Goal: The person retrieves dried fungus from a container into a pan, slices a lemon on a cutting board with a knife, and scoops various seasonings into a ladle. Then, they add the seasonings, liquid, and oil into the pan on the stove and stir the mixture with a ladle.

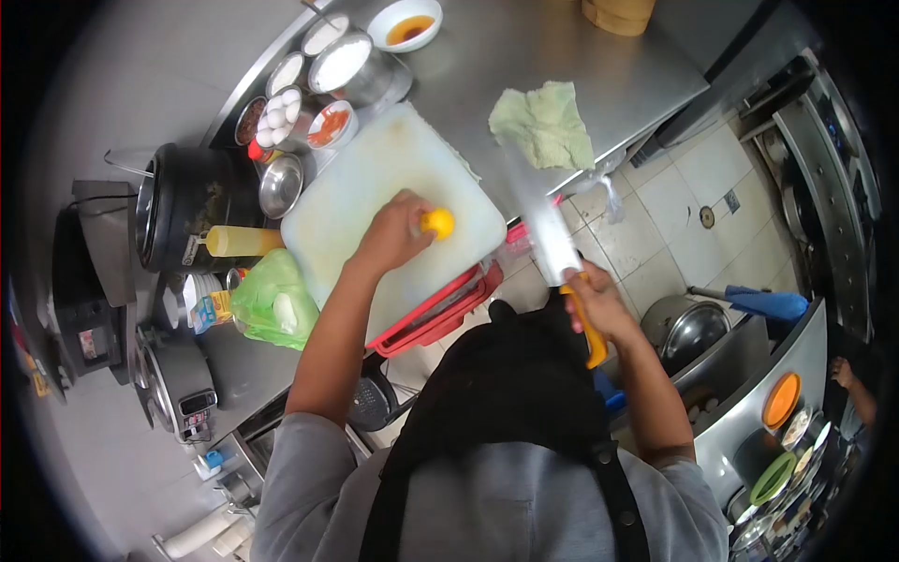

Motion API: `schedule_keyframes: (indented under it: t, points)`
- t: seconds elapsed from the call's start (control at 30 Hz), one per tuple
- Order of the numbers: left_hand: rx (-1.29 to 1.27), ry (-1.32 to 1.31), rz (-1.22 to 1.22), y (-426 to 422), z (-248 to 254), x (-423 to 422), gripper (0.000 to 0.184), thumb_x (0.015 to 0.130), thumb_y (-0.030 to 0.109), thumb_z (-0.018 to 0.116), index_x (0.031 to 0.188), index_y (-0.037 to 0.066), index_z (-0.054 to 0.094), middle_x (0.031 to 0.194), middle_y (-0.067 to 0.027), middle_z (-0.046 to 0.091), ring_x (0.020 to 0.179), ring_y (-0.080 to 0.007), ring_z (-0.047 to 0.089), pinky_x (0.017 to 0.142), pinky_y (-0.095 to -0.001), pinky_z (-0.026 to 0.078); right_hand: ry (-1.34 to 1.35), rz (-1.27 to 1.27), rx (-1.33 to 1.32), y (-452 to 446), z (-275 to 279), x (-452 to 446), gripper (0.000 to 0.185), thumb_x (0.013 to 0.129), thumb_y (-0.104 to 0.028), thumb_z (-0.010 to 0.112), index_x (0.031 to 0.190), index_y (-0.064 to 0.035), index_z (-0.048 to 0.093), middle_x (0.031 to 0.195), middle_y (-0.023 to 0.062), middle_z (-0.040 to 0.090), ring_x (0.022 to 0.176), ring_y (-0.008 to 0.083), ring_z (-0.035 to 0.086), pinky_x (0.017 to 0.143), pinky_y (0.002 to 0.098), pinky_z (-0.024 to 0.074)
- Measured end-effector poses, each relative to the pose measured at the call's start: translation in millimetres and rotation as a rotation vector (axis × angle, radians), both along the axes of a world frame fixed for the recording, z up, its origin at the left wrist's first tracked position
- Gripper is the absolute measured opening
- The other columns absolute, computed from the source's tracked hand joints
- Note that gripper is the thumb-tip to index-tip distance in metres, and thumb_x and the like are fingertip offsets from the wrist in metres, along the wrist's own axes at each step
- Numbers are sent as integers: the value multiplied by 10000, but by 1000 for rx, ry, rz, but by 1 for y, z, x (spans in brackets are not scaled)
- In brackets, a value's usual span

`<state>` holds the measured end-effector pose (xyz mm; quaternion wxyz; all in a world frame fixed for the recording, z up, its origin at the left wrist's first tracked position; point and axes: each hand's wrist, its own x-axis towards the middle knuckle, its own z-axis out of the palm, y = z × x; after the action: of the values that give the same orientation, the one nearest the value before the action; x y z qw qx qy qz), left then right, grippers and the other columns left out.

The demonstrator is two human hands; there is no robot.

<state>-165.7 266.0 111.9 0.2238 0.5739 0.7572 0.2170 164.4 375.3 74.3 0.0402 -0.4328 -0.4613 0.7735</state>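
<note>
My left hand (393, 232) is closed on a small, round, bright yellow thing (437, 223), perhaps a fruit, and keeps it against the white cutting board (389, 159). Its exact kind cannot be made out, and my fingers cover part of it. Off the board's right side, my right hand (601, 302) grips a large knife (554, 242) by its yellow handle. The blade points up and away from me, blurred toward its tip. A gap separates the knife from the yellow thing.
Left of the board stand a metal bowl (280, 184), several eggs (278, 117), a squeeze bottle (242, 241) and a green plastic bag (272, 302). A pale green cloth (541, 125) lies at the counter's right. Below the board is a red crate (440, 311).
</note>
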Motion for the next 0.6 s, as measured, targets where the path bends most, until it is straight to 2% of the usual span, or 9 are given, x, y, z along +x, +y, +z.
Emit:
schedule_keyframes:
  t: [0.03, 0.1, 0.17, 0.6]
  points:
    - [-18, 8, -13, 1, 0, -1, 283, 697, 74, 715, 964, 34, 631, 877, -114, 550, 785, -283, 564, 725, -364, 470, -45, 90, -6, -9, 13, -11, 239, 975, -279, 498, 1002, -43, 529, 606, 36, 481, 382, 117, 436, 353, 264, 384]
    - [-45, 21, -33, 3, 3, -3, 282, 695, 71, 716, 961, 33, 632, 862, -114, 545, 783, -285, 563, 722, -365, 470, -18, 205, -49, -23, 4, -21, 325, 974, -316, 473, 1110, -27, 537, 617, 43, 476, 398, 121, 450, 379, 270, 392]
    - [-69, 48, -73, 5, 5, -3, 299, 711, 43, 730, 983, -29, 629, 924, -109, 587, 798, -210, 588, 744, -300, 486, -6, 227, -72, -31, -3, -23, 330, 976, -312, 468, 1115, -20, 534, 613, 43, 475, 396, 121, 450, 381, 275, 391]
    - [-100, 101, -63, 7, 7, -2, 272, 715, 46, 736, 963, -27, 653, 909, -95, 623, 785, -187, 602, 722, -279, 495, -44, 326, 19, -44, -4, -24, 380, 982, -310, 459, 1209, -9, 509, 609, 36, 467, 413, 124, 460, 396, 279, 412]
